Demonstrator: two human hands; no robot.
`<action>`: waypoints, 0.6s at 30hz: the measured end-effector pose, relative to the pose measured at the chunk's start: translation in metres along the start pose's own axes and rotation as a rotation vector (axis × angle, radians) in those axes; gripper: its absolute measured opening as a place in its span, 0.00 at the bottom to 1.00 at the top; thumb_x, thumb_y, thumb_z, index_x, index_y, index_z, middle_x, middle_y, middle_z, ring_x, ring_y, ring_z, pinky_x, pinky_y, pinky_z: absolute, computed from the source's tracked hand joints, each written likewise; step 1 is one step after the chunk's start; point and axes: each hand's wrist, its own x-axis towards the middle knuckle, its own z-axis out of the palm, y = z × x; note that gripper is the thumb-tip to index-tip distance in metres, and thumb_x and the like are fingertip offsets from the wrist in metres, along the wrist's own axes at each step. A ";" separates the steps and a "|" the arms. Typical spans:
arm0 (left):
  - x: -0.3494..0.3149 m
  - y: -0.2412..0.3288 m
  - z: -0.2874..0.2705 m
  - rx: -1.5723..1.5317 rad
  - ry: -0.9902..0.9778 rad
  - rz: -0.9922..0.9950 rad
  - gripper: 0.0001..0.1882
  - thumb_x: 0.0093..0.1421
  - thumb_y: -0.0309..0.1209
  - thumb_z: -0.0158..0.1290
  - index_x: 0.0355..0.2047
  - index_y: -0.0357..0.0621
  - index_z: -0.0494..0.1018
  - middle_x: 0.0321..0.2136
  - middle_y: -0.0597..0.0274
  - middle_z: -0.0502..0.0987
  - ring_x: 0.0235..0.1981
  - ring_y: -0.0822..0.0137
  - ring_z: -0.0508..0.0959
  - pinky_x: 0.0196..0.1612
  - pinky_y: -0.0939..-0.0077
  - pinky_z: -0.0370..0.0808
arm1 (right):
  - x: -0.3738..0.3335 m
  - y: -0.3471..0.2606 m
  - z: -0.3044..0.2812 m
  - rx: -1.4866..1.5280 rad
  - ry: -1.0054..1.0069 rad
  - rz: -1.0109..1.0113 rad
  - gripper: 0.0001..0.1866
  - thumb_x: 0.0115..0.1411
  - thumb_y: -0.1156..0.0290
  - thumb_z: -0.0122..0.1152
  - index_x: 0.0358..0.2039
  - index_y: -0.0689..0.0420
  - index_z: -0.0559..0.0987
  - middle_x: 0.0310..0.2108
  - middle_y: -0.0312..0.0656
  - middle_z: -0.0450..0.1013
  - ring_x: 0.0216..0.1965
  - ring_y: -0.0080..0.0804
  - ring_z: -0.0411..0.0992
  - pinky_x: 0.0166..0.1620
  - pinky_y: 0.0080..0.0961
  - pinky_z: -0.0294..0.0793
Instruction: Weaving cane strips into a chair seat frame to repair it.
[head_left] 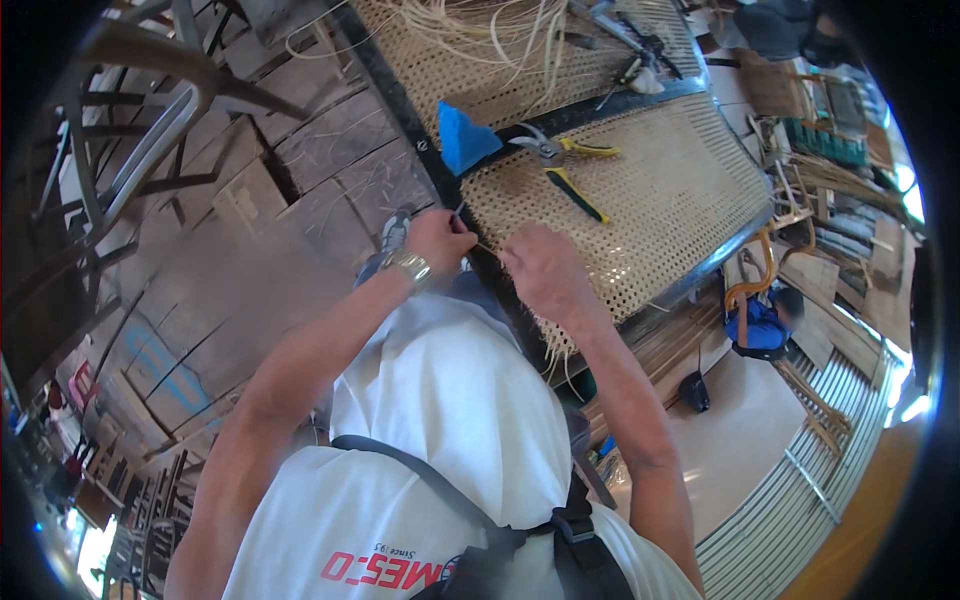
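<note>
A woven cane panel (640, 190) lies in a dark wooden frame (500, 290) in front of me. My left hand (440, 242), with a metal watch (411, 267) on its wrist, is closed at the frame's near left edge. A thin pale strand seems to be pinched in its fingers. Close to it, my right hand (545, 272) is curled over the panel's edge, fingertips bent down; what they grip is hidden. Beyond the hands lie cutting pliers (543, 148) with yellow and dark green handles, jaws pointing left. A blue wedge-shaped block (463, 138) rests on the frame beside them.
Loose cane strands (490, 40) are heaped on the far section, near dark-handled tools (645, 55). Frayed strand ends (560, 345) hang at the near corner. Wooden chair frames (150, 110) crowd the left over a tiled floor (330, 190). Another person in blue (762, 322) sits at right.
</note>
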 end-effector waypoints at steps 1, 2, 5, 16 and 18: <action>-0.002 -0.001 -0.001 -0.068 0.005 -0.045 0.16 0.51 0.42 0.66 0.25 0.40 0.79 0.20 0.56 0.80 0.23 0.64 0.79 0.29 0.66 0.74 | 0.004 0.017 -0.001 0.081 0.162 0.037 0.19 0.59 0.57 0.64 0.45 0.56 0.74 0.45 0.46 0.73 0.50 0.47 0.71 0.54 0.43 0.68; -0.005 0.000 -0.002 -0.133 0.006 -0.094 0.16 0.51 0.42 0.66 0.25 0.40 0.79 0.20 0.59 0.80 0.22 0.66 0.78 0.29 0.67 0.74 | 0.014 0.026 -0.015 -0.047 0.244 0.085 0.28 0.56 0.53 0.68 0.50 0.55 0.71 0.48 0.48 0.71 0.54 0.48 0.69 0.56 0.46 0.66; -0.007 0.002 -0.001 -0.204 -0.001 -0.124 0.16 0.52 0.41 0.66 0.27 0.39 0.80 0.21 0.59 0.80 0.22 0.69 0.77 0.29 0.69 0.73 | 0.039 0.069 -0.042 -0.402 0.304 0.215 0.54 0.48 0.36 0.70 0.67 0.53 0.59 0.56 0.52 0.67 0.63 0.51 0.61 0.63 0.53 0.60; -0.016 -0.002 0.009 -0.344 0.067 -0.098 0.16 0.55 0.40 0.61 0.28 0.37 0.78 0.21 0.57 0.79 0.22 0.68 0.80 0.29 0.72 0.76 | 0.049 0.085 -0.113 -0.096 -0.336 0.250 0.41 0.57 0.37 0.60 0.51 0.67 0.75 0.47 0.54 0.75 0.52 0.46 0.74 0.54 0.40 0.72; -0.017 -0.003 0.007 -0.455 0.020 -0.190 0.16 0.57 0.40 0.62 0.30 0.36 0.79 0.23 0.62 0.79 0.24 0.72 0.75 0.30 0.73 0.73 | 0.035 0.071 -0.119 0.213 -0.507 0.373 0.36 0.60 0.40 0.58 0.47 0.67 0.77 0.41 0.52 0.77 0.46 0.45 0.78 0.48 0.37 0.77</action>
